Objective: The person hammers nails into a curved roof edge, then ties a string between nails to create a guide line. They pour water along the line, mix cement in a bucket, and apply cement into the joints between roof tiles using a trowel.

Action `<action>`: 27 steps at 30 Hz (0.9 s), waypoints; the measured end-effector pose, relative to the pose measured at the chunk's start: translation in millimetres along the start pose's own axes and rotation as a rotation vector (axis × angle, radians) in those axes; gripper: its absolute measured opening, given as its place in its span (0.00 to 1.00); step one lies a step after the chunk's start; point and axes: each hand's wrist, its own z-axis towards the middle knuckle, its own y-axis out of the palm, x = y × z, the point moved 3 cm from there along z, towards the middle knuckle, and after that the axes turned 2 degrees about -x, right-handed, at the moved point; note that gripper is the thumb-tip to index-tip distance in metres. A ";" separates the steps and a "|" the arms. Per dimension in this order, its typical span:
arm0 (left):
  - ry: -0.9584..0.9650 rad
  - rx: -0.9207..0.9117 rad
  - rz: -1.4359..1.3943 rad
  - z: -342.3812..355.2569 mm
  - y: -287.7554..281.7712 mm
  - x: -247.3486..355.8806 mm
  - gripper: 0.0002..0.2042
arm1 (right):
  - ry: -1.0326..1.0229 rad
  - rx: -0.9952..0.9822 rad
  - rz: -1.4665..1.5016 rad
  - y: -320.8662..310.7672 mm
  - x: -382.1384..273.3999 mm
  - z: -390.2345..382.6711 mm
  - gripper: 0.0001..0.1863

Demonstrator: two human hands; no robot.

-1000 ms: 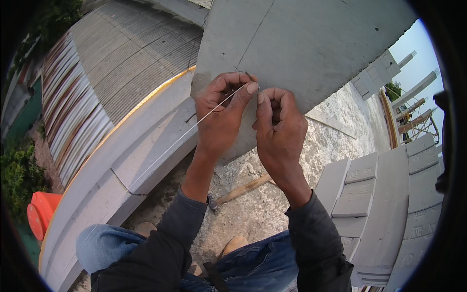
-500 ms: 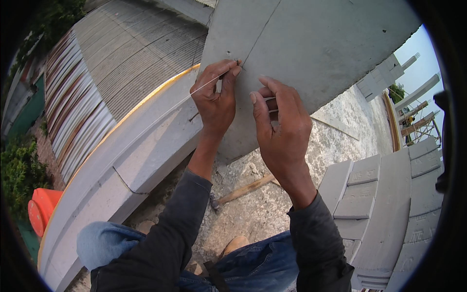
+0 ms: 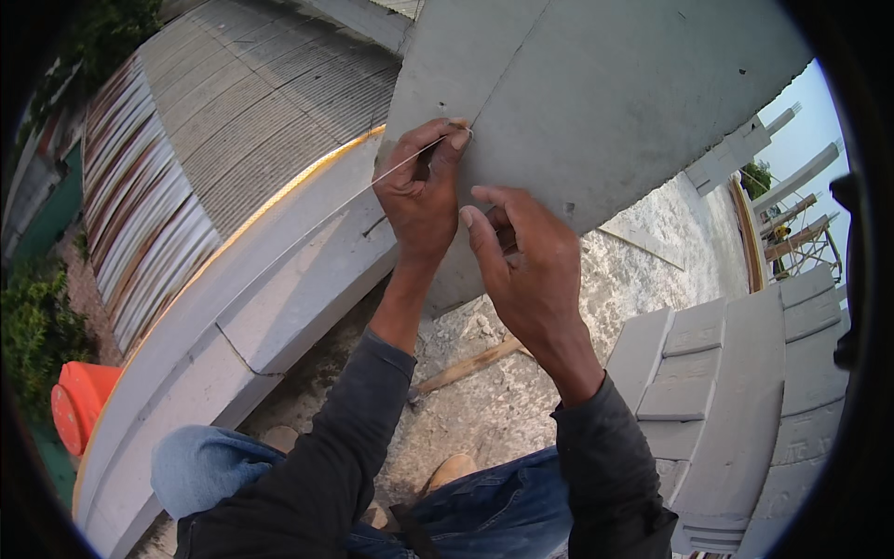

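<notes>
In the head view, your right hand point(image 3: 526, 247) had dropped and swung toward your left hand point(image 3: 419, 186) since 0.5 s earlier, while the left stayed up at the grey concrete slab point(image 3: 605, 102). Your left hand sat near 12 o'clock, thumb and forefinger pinched tight on the white string point(image 3: 407, 162), their tips close to the lower end of a dark line point(image 3: 508, 70) on the slab. The string crossed your fingers and ran off toward 8 o'clock; whether you also gripped a nail there, I couldn't tell. Your right hand hung at 2 o'clock, thumb and forefinger well parted, grasping nothing visible. The pale block wall point(image 3: 298, 303) curved from beside your left wrist toward 8 o'clock, a nail point(image 3: 374, 226) jutting from it. A wooden handle point(image 3: 470, 365) lay near 6 o'clock, grey blocks point(image 3: 684, 382) at 4 o'clock.
</notes>
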 end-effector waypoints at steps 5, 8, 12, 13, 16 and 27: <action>-0.031 0.028 -0.031 -3.8 1.9 1.4 0.05 | 0.001 -0.055 0.016 3.2 6.3 -6.0 0.12; 0.007 0.031 0.047 -3.5 2.6 2.4 0.06 | -0.001 -0.069 0.017 2.2 9.0 -8.3 0.11; -0.002 0.043 0.042 -4.2 1.7 0.2 0.06 | 0.007 -0.096 0.013 -0.4 12.8 -10.2 0.12; -0.007 0.045 0.044 -4.7 1.3 -0.7 0.06 | 0.008 -0.106 0.005 -0.5 12.9 -11.1 0.12; 0.021 0.040 0.070 -6.3 0.2 -2.7 0.06 | -0.006 -0.099 0.018 -1.7 10.3 -11.8 0.13; 0.204 -0.020 0.262 -5.8 -2.6 -5.4 0.09 | -0.328 -0.010 -0.371 -18.1 -19.9 68.3 0.14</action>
